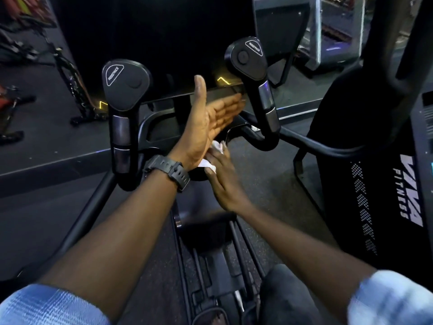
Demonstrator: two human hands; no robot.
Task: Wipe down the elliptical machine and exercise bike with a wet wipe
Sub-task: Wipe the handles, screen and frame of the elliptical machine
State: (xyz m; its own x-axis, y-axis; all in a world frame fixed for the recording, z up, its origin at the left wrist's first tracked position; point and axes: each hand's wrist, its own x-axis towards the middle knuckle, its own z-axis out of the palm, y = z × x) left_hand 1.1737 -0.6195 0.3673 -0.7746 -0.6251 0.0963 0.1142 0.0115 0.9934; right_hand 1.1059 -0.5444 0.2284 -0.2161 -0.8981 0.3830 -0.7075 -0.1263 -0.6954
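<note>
The white wet wipe point(212, 156) sits crumpled between the two hands, low in front of the machine's dark console point(159, 43). The right hand point(221, 177) reaches forward, back up, its fingers curled onto the wipe and pinching it. The left hand point(210, 123) stands on edge, spread flat with thumb up (a black watch point(168, 171) on the wrist), its heel touching the wipe. Handles marked "RESISTANCE" flank them: left grip point(124, 90), right grip point(248, 58).
</note>
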